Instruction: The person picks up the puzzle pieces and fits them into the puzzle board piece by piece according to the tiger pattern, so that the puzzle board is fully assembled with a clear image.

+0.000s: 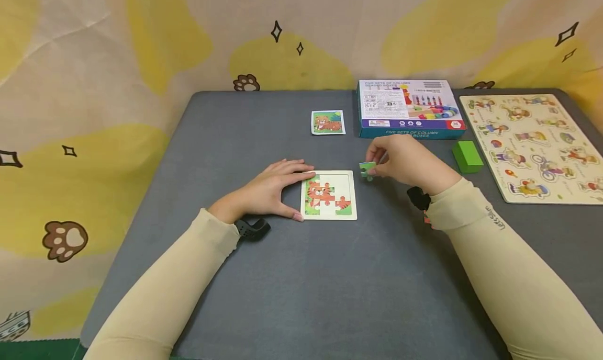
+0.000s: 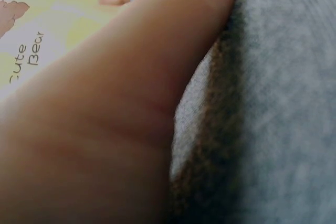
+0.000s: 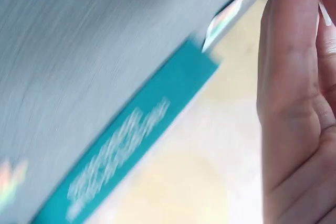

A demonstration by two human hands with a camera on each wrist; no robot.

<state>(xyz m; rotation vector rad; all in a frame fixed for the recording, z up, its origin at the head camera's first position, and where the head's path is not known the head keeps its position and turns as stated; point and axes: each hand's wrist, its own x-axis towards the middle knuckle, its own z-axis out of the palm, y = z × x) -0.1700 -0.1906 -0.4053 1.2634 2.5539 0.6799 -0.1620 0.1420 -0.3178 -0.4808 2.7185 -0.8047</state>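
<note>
A small square puzzle board [image 1: 331, 217] with a white rim lies in the middle of the table. Several pieces in it form part of an orange tiger [image 1: 320, 193] on green; the rest of its base shows white. My left hand [image 1: 278, 187] lies with spread fingers at the board's left side, index fingertip on the upper rim and thumb at the lower left corner. To the right of the board, my right hand [image 1: 400, 158] pinches a green puzzle piece [image 1: 366, 167] between thumb and fingers, held upright. In the left wrist view, the left hand [image 2: 157, 40] fills much of the picture.
Behind the board lies a small tiger picture card [image 1: 328, 122]. A blue-edged toy box [image 1: 410, 109] stands at the back, with a green block [image 1: 467, 157] before it. A pegboard of figures [image 1: 537, 145] lies far right. Something red [image 1: 426, 218] peeks out beside the right wrist.
</note>
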